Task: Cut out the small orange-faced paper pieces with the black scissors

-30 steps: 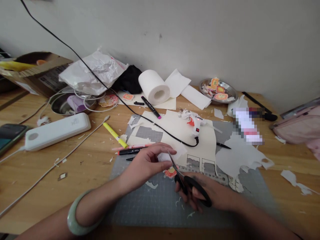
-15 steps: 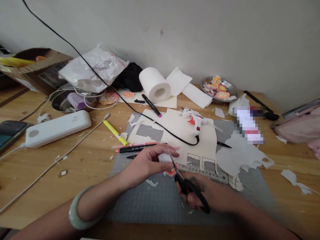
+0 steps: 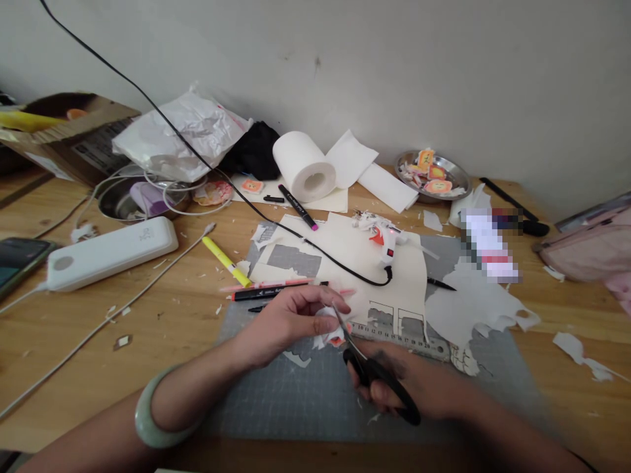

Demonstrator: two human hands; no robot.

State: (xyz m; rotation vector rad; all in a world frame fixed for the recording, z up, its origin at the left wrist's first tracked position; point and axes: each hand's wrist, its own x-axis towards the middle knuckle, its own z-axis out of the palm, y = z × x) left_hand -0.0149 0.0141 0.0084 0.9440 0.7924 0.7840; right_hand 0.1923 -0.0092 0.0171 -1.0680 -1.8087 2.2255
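My left hand pinches a small white and orange paper piece between thumb and fingers, over the grey cutting mat. Black-handled scissors are in my right hand, which is closed round the handles. The scissor blades point up and to the left, against the paper piece's right side; how far they are apart is hard to make out. Just right of the blades lies a metal ruler, partly covered by my right hand. A cream card sheet with cut-out windows spreads behind my hands.
A white glue gun with a black cord rests on the card. Markers and a yellow highlighter lie to the left. Behind are a paper roll and a metal plate of orange pieces. A white power bank sits left.
The paper piece has turned in my left hand, with more of its ragged white edge showing below the thumb. The scissors' lower handle has swung slightly outward to the right.
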